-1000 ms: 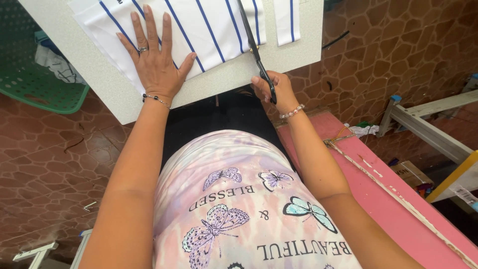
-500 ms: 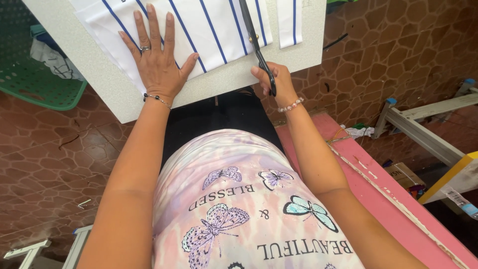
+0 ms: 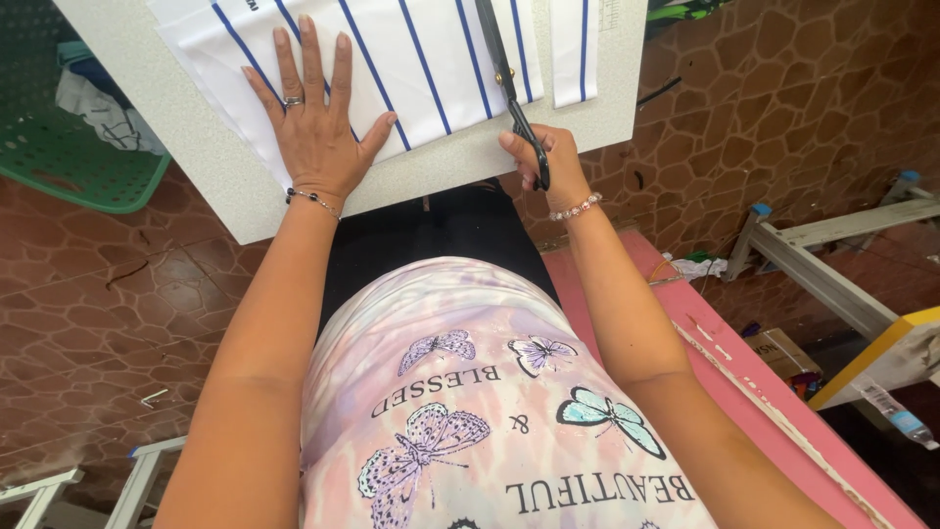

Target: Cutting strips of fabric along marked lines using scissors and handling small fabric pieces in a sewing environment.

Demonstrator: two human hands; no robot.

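White fabric with blue stripes [image 3: 431, 69] lies on a pale speckled table [image 3: 211, 162]. My left hand [image 3: 315, 122] presses flat on the fabric, fingers spread, a ring and a bead bracelet on it. My right hand [image 3: 543, 167] grips the black handles of a pair of scissors [image 3: 504, 78] at the table's near edge. The blades point away from me into the fabric, along a cut. A narrow cut strip [image 3: 573, 49] lies apart to the right of the blades.
A green perforated basket [image 3: 69, 162] with cloth stands on the brown tiled floor at left. A pink board [image 3: 744, 362] runs along my right side. Beyond it are a grey metal frame [image 3: 832, 264], a yellow-edged panel and a cardboard box.
The view has shifted slightly. My right hand with the scissors has edged forward along the cut. My left hand stays flat on the fabric.
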